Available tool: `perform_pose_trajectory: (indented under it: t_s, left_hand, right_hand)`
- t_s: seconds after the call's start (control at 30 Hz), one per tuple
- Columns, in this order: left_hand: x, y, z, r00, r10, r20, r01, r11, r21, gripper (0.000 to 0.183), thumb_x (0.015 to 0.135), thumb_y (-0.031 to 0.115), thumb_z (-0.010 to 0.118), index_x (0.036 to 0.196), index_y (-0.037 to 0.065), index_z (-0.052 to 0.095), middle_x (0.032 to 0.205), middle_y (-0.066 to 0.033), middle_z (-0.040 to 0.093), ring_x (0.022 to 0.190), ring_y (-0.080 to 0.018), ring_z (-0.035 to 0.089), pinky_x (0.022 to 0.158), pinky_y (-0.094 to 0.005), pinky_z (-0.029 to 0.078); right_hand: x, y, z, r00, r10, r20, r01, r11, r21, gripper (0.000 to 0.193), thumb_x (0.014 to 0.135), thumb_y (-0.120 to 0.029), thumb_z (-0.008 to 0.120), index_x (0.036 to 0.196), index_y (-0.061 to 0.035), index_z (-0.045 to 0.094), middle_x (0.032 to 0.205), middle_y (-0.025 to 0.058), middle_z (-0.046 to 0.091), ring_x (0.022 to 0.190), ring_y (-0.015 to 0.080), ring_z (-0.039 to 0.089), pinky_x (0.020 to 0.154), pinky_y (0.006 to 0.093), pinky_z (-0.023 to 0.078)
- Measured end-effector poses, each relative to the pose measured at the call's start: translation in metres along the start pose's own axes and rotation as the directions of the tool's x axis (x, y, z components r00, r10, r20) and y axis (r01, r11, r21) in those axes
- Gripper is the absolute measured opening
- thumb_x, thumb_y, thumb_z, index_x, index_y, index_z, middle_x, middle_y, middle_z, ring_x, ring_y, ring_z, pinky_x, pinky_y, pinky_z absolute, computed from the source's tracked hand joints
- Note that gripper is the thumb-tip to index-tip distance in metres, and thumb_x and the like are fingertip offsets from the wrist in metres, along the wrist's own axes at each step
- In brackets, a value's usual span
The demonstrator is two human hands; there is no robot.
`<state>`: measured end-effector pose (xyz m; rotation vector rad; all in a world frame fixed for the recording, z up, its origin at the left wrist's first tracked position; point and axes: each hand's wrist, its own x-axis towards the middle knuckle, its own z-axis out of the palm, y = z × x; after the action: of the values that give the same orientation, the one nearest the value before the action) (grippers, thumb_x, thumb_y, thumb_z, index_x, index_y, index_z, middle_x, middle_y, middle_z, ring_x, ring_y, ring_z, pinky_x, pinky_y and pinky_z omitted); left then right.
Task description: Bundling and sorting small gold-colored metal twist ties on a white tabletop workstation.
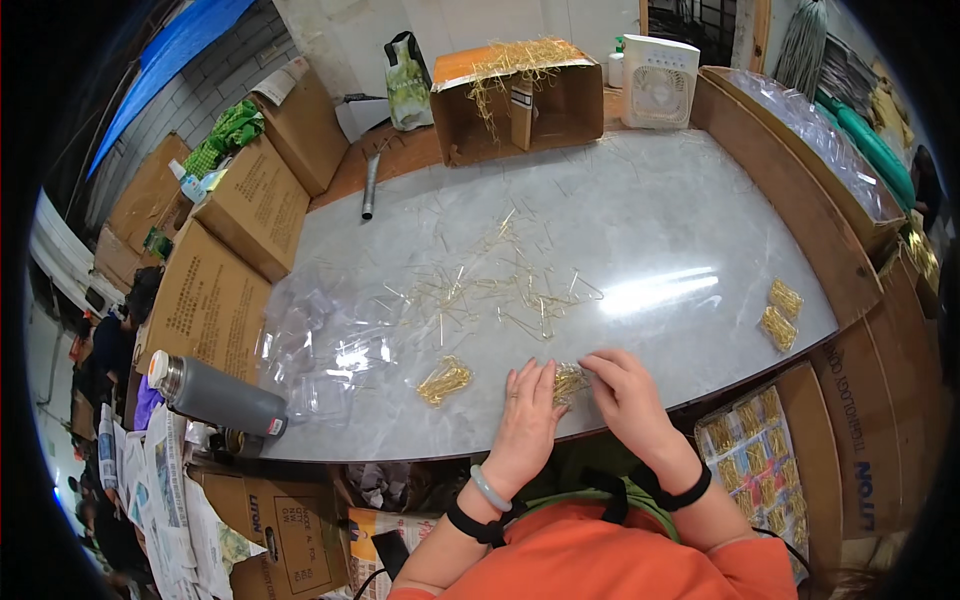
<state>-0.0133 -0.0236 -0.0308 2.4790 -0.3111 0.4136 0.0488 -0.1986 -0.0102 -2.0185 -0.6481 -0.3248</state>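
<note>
A small bundle of bent gold wire pieces [568, 384] lies at the table's near edge, between my two hands. My left hand [525, 408] steadies it from the left, fingers long and close together, thumb at its near side. From the right, my right hand [628, 397] has its fingers bent in and the tips closed on the bundle's upper right side. Whether a clear box surrounds this bundle I cannot tell. Left of my hands sits another packed bundle of gold wire [444, 380]. Loose gold wire pieces [470, 290] are scattered across the middle.
Clear plastic boxes [325, 345] pile up at left, near a leaning grey flask [220, 395]. Two packed gold bundles [782, 315] lie at right. An open carton [455, 118], a white fan [660, 82] and a metal tube [370, 188] stand or lie behind. Cardboard [790, 200] borders the right.
</note>
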Motion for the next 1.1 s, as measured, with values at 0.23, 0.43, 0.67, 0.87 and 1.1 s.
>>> perform_pose_trajectory:
  t_s: [0.23,0.43,0.67,0.87,1.1]
  left_hand:
    - [0.003,0.0,-0.002,0.998,0.067,0.021,-0.065,0.995,-0.082,0.06,0.091,0.005,0.068,0.146,-0.002,0.044,0.136,-0.0229,0.05,0.134,-0.0442,0.046,0.118,-0.0562,0.032]
    - [0.002,0.002,-0.004,0.999,0.041,-0.002,-0.041,0.994,-0.101,0.063,0.09,0.003,0.068,0.147,-0.003,0.044,0.136,-0.0246,0.051,0.133,-0.0444,0.047,0.117,-0.0535,0.035]
    - [0.003,0.0,-0.002,1.0,0.022,-0.007,-0.023,0.992,-0.127,0.076,0.09,-0.003,0.062,0.157,-0.003,0.026,0.141,-0.0269,0.048,0.133,-0.0457,0.046,0.117,-0.0537,0.036]
    - [0.0,-0.005,-0.004,1.0,-0.004,-0.001,0.003,0.976,-0.217,0.09,0.088,-0.007,0.063,0.162,0.0,0.013,0.141,-0.0281,0.047,0.13,-0.0463,0.049,0.11,-0.0487,0.043]
    - [0.002,-0.01,-0.014,0.996,0.034,0.078,-0.01,0.956,-0.293,0.09,0.09,-0.004,0.068,0.163,0.004,0.016,0.141,-0.0245,0.049,0.127,-0.0415,0.053,0.108,-0.0456,0.045]
  right_hand:
    - [-0.015,0.001,-0.02,0.995,-0.085,0.044,0.095,0.938,-0.332,0.016,0.078,-0.009,0.079,0.092,-0.0084,0.072,0.093,0.0063,0.066,0.093,0.0292,0.059,0.082,0.0399,0.048]
    - [-0.013,-0.002,-0.004,1.0,-0.011,0.003,0.011,0.988,-0.155,0.022,0.088,-0.005,0.07,0.109,-0.0027,0.069,0.107,0.0137,0.068,0.101,0.0352,0.062,0.089,0.0453,0.05]
    - [-0.021,-0.019,0.022,0.986,-0.044,0.16,0.031,0.996,0.081,0.045,0.101,-0.007,0.057,0.142,0.0096,0.046,0.147,0.0322,0.047,0.137,0.0479,0.046,0.115,0.0482,0.04]
    - [-0.002,-0.013,0.007,0.919,-0.252,0.303,0.303,0.943,-0.136,0.049,0.091,-0.01,0.069,0.135,0.0051,0.053,0.141,0.0231,0.053,0.129,0.0418,0.052,0.108,0.045,0.046]
    - [-0.006,0.004,0.005,0.91,-0.251,0.329,0.305,0.944,-0.124,0.043,0.083,-0.006,0.07,0.123,0.0026,0.06,0.126,0.0188,0.06,0.117,0.0374,0.057,0.1,0.0441,0.049]
